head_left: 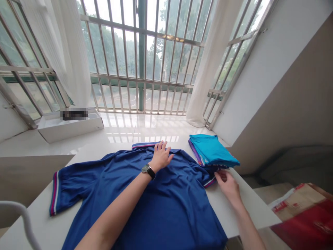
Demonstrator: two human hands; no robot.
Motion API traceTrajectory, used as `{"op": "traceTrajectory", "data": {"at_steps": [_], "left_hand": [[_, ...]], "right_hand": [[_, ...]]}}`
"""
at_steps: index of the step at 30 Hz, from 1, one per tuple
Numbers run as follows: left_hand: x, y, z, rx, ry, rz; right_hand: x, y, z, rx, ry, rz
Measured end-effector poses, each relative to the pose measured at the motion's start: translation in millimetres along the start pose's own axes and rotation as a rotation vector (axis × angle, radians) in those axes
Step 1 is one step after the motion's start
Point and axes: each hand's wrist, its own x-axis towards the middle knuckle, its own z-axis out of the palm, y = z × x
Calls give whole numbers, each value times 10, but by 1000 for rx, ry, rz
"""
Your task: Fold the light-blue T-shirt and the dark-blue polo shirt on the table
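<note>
Indoors, a blue polo shirt (166, 205) lies spread across a white desk (247, 205), its striped collar (142, 144) pointing toward the window and its body running to the near edge. The person's left hand (161, 156), a dark wristwatch (147, 170) on the wrist, rests open and palm down on the cloth just below the collar, fingers stretched out. The right hand (227, 184) sits at the hem of the shirt's right sleeve (208, 178); its fingers curl in on the striped trim and appear to pinch it, though the grip is partly hidden. The other sleeve (67, 187) lies flat and well apart from both hands, its cuff banded in pink and white.

Just beside the right sleeve, a stack of folded clothes (212, 149) stands on the desk's far right corner, a turquoise piece on top. Beyond the desk, a long white box (70, 126) rests on the glossy windowsill (145, 126) beneath a barred window (140, 52) hung with white curtains (205, 69). A red bag (307, 222) lies on the floor at right, and a white chair back (20, 215) curves in at lower left.
</note>
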Motion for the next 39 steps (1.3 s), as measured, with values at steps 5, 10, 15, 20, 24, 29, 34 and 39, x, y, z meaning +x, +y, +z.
{"op": "traceTrajectory", "data": {"at_steps": [5,10,15,20,24,29,34,39], "left_hand": [[-171,147,126,-30,-84,20],[-294,73,46,-35,-124,55],[-520,-132,-19,-14,-183,78],[-691,-342,-87,20,-233,5],[-692,-373,-111,41,-251,-35],[-625,-366,-71,57,-253,-33],[-480,-419,16,53,-245,-16],[-188,-443,122,42,-250,4]], "right_hand": [[1,27,88,-160,-38,-16],[-78,-29,77,-121,-104,-61],[-162,-1,93,288,-126,-36],[-338,-371,237,540,-247,-114],[-327,-789,433,632,-379,-201],[-118,-986,708,732,-482,-117],[-54,-962,654,874,-497,26],[-2,-971,518,1084,-433,192]]}}
